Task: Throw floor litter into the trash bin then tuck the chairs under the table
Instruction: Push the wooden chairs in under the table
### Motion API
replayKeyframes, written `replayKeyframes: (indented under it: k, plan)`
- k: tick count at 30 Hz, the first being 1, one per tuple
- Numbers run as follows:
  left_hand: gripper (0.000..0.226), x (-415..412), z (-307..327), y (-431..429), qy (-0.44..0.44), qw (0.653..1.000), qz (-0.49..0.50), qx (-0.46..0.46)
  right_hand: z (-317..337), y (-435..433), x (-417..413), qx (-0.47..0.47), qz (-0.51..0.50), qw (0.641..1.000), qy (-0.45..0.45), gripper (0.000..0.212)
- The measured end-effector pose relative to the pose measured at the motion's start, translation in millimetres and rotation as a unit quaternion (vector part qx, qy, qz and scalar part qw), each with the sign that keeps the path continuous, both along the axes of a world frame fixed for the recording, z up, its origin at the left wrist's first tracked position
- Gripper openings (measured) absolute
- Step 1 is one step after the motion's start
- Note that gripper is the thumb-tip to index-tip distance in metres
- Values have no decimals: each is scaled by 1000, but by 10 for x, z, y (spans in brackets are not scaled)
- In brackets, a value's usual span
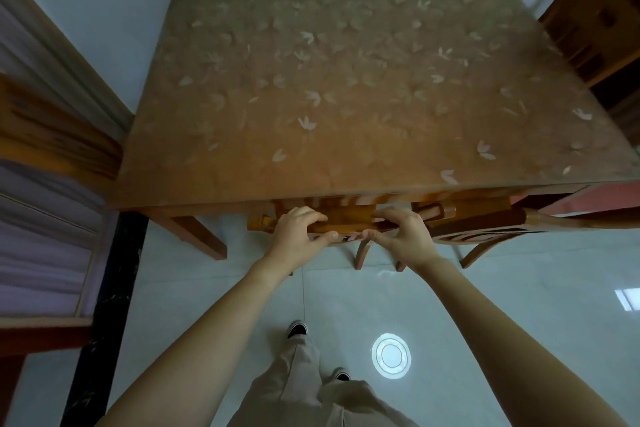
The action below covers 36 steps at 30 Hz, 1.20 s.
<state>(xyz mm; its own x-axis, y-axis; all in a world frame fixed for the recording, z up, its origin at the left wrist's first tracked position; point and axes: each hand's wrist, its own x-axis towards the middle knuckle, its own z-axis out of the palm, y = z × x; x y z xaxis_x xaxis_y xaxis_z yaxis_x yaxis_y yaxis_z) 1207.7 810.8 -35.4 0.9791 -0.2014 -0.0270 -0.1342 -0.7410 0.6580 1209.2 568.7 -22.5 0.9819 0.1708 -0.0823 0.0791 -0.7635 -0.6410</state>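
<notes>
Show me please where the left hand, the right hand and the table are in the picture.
left hand [298, 231]: head view, on the back of the hand gripping the chair's top rail.
right hand [406, 233]: head view, on the back of the hand on the same rail.
table [346, 97]: head view, on the bare leaf-patterned top.

wooden table [363, 107], leaf-patterned cover, pale tiled floor [485, 288]

both hands [349, 230] clenched, arms outstretched

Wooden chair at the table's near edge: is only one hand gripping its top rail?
No, both the left hand and right hand grip the top rail of the wooden chair.
</notes>
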Motion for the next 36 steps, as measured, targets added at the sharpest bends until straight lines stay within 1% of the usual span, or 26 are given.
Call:
replayKeyframes:
  k: [2, 4, 7, 9, 12, 14, 18, 23, 30, 36]
  plan:
    - [48, -51, 115, 50, -29, 999, -7, 20, 82, 17, -102, 1, 15, 999, -42, 48]
    - [54, -160, 253, 92, -84, 994, -25, 61, 133, 23, -219, -7, 29, 996, -81, 51]
    - [57, -448, 449, 138, -157, 984, -31, 78, 247, 39, -440, -48, 54, 985, -158, 56]
    - [57, -716, 510, 156, -178, 979, -30, 100, 303, 55, -623, -80, 72, 972, -208, 59]
    - [56, -1187, 496, 181, -184, 972, -27, 143, 339, 98, -952, -104, 86, 963, -235, 60]
    - [56, -1529, 460, 200, -176, 973, -16, 149, 311, 152, -1198, -106, 98, 963, -228, 61]
    - [57, -2231, 310, 276, -115, 977, 14, 178, 139, 309, -1677, -112, 140, 969, -172, 65]
    - [61, -2954, 210, 535, -50, 977, 94, 182, 15, 640, -2067, -120, 208, 964, -117, 65]
    - [55, -3486, 279, 1149, -55, 964, 200, 164, 140, 1421, -2264, -111, 270, 948, -128, 62]
    - [54, -3881, 249, 1949, -60, 953, 260, 142, 189, 2375, -2451, -99, 271, 948, -131, 62]
